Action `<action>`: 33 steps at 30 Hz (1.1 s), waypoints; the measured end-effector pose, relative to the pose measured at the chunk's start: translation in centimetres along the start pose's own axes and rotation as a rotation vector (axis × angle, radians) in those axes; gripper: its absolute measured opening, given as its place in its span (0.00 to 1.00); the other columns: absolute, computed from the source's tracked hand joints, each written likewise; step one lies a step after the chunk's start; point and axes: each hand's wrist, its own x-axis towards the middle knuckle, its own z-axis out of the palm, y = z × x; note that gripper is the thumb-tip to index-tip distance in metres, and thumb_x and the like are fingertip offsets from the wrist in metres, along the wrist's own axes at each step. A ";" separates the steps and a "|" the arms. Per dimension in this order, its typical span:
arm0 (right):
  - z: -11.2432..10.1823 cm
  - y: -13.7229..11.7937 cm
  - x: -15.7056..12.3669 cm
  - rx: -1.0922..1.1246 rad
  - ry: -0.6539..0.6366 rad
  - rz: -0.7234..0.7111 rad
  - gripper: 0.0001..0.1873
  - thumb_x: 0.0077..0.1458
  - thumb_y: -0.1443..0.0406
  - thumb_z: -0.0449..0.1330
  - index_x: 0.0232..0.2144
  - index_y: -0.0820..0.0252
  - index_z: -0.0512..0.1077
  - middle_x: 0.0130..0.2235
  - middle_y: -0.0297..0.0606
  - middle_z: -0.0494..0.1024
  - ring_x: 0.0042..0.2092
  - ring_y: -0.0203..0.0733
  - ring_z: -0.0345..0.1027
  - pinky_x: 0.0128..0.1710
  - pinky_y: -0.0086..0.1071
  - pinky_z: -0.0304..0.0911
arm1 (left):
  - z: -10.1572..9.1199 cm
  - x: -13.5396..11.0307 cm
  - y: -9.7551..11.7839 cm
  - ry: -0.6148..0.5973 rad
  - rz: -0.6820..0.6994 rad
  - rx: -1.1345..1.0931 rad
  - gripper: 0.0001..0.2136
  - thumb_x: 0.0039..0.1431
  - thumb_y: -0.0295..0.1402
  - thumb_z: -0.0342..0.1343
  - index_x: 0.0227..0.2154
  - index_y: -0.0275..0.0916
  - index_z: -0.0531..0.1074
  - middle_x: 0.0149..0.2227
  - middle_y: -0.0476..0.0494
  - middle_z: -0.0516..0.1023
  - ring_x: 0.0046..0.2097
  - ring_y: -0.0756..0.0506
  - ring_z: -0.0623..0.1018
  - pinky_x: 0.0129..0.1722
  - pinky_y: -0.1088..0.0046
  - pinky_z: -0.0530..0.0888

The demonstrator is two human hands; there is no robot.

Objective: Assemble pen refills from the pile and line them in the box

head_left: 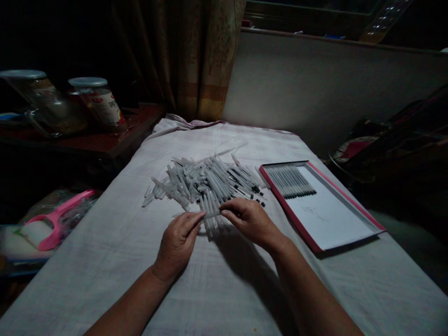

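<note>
1. We held a slim, straight, translucent grey pen [212, 215] crosswise over the near end of the loose pen pile [219, 179].
2. Our left hand [178, 238] pinched one end; our right hand [250, 219] pinched the other.

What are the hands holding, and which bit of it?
A thin, pale pen piece, by its two ends: the left hand pinches one end, the right hand the other.
</note>
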 end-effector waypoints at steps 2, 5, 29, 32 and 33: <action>0.6 0.5 -0.4 -0.119 0.019 -0.026 0.09 0.59 0.65 0.56 0.31 0.59 0.76 0.31 0.39 0.79 0.33 0.38 0.71 0.34 0.28 0.60 | 0.0 -0.1 0.0 -0.006 0.034 0.027 0.16 0.64 0.25 0.51 0.52 0.44 0.73 0.42 0.44 0.80 0.43 0.46 0.78 0.43 0.69 0.75; 1.6 1.3 -1.4 -0.243 0.037 -0.013 0.17 0.62 0.61 0.52 0.23 0.59 0.72 0.25 0.37 0.75 0.28 0.37 0.67 0.29 0.28 0.57 | 0.1 -0.2 0.0 -0.030 0.080 0.083 0.16 0.63 0.24 0.51 0.51 0.44 0.73 0.42 0.43 0.80 0.43 0.45 0.78 0.43 0.67 0.74; 3.2 2.0 -5.0 0.037 0.211 0.053 0.09 0.61 0.64 0.52 0.34 0.58 0.72 0.28 0.35 0.76 0.30 0.37 0.71 0.31 0.27 0.65 | 0.3 -0.4 0.2 -0.127 0.078 0.089 0.15 0.62 0.25 0.53 0.49 0.44 0.74 0.39 0.43 0.79 0.41 0.44 0.77 0.40 0.67 0.74; 3.4 2.2 -5.2 0.042 0.210 0.042 0.09 0.60 0.63 0.53 0.40 0.57 0.72 0.32 0.36 0.79 0.31 0.38 0.74 0.32 0.28 0.67 | 0.2 -0.3 0.3 -0.142 0.077 0.101 0.15 0.61 0.26 0.53 0.49 0.45 0.74 0.40 0.43 0.79 0.41 0.44 0.78 0.40 0.67 0.74; 3.4 2.2 -5.3 0.043 0.221 0.026 0.10 0.59 0.64 0.54 0.42 0.57 0.72 0.34 0.37 0.80 0.33 0.39 0.75 0.34 0.29 0.68 | 0.2 -0.3 0.3 -0.150 0.080 0.106 0.15 0.61 0.26 0.53 0.49 0.45 0.74 0.40 0.43 0.79 0.41 0.44 0.78 0.40 0.67 0.74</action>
